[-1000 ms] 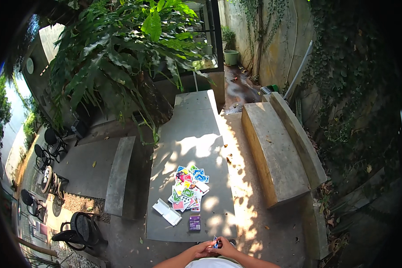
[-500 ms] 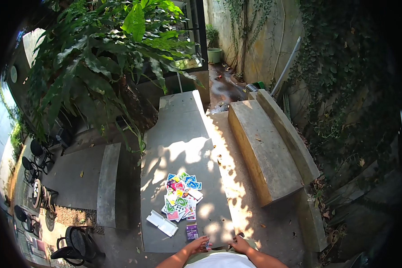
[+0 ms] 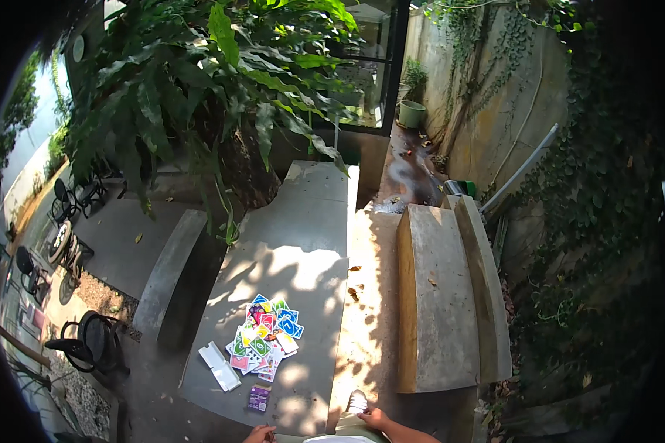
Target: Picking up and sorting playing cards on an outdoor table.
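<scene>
Your left hand (image 3: 261, 434) and right hand (image 3: 377, 419) sit at the frame's bottom, grips impossible to tell; the purple box (image 3: 258, 399) and piled cards (image 3: 261, 346) lie lower centre-left.

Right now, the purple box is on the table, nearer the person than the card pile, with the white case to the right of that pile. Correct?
Not quite: the head view shows the white case to the left of the card pile. The purple box is on the table as you say.
</scene>
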`<state>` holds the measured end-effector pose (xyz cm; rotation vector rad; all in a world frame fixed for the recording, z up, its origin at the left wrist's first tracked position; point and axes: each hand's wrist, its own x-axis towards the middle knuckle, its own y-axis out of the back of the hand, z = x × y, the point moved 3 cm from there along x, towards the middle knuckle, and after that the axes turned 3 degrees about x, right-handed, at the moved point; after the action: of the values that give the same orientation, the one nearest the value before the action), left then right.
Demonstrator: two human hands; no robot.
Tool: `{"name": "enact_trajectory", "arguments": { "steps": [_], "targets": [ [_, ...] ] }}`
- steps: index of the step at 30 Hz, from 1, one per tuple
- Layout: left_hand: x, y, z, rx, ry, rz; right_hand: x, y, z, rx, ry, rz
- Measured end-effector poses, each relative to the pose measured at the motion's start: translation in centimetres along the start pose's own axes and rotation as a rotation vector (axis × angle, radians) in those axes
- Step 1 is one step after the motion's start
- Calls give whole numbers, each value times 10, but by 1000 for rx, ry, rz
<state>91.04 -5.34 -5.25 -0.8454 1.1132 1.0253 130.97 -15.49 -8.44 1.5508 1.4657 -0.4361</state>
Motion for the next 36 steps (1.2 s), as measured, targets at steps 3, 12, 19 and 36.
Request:
{"name": "enact_trajectory", "arguments": {
  "steps": [3,12,19,36],
  "targets": [
    [-1,-38,-26,287,-267,178,22,59,12,-238,88,-100],
    [-23,-81,-107,-99,-56,226,52,162,28,-623,-124,-105],
    [-7,-85,-149,-508,-141,266,61,94,-113,-425,280,32],
    [-19,-236,-214,-1303,-39,665,223,-23,-390,-793,474,96]
  ]
}}
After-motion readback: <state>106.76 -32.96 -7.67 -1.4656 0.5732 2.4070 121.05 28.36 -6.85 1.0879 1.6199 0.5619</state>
